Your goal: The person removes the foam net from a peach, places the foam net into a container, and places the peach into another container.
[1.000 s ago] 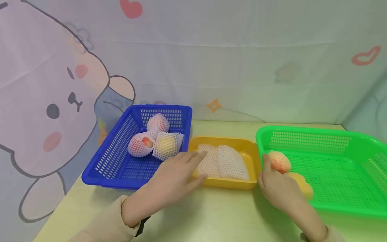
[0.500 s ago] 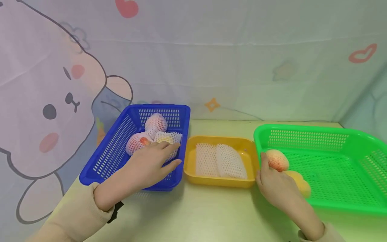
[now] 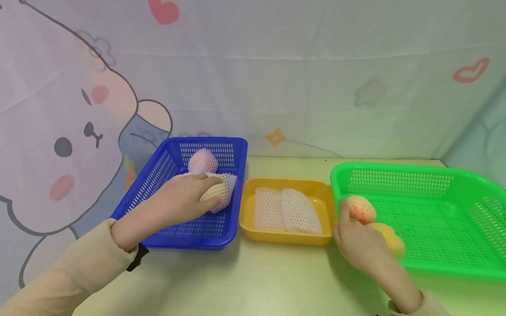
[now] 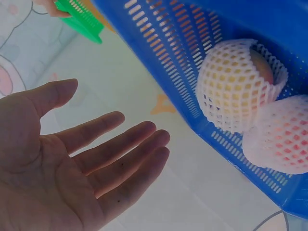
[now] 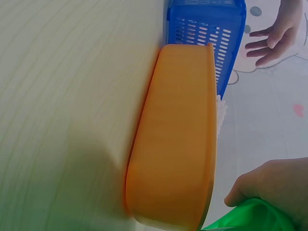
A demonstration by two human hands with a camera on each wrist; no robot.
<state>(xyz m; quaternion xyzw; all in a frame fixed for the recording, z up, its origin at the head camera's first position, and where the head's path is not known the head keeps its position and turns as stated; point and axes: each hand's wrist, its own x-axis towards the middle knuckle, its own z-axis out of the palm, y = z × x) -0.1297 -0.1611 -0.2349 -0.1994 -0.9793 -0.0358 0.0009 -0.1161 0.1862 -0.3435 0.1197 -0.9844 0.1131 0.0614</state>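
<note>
My left hand (image 3: 174, 199) hovers over the blue basket (image 3: 242, 175), fingers loosely spread and palm bare in the left wrist view. Beneath and beside it lie fruits in foam nets: a yellowish one (image 3: 217, 195) near the fingertips and a pinkish one (image 3: 203, 160) behind. Another netted fruit is mostly hidden by the hand. My right hand (image 3: 361, 243) grips the left rim of the green basket (image 3: 435, 210), thumb outside and other fingers over the rim. Inside, close to that hand, rest an orange-speckled peach-like fruit (image 3: 360, 210) and a yellow fruit (image 3: 390, 240), partly covered by it.
A yellow tray (image 3: 286, 238) stands between the two baskets, holding two flat white foam net sleeves (image 3: 300, 213). All stand on a pale wooden table (image 3: 272, 281). A printed cloth (image 3: 253, 87) hangs behind.
My left hand has moved left from beside the yellow tray to above the netted fruits in the blue basket. The right hand stays at the green basket's rim.
</note>
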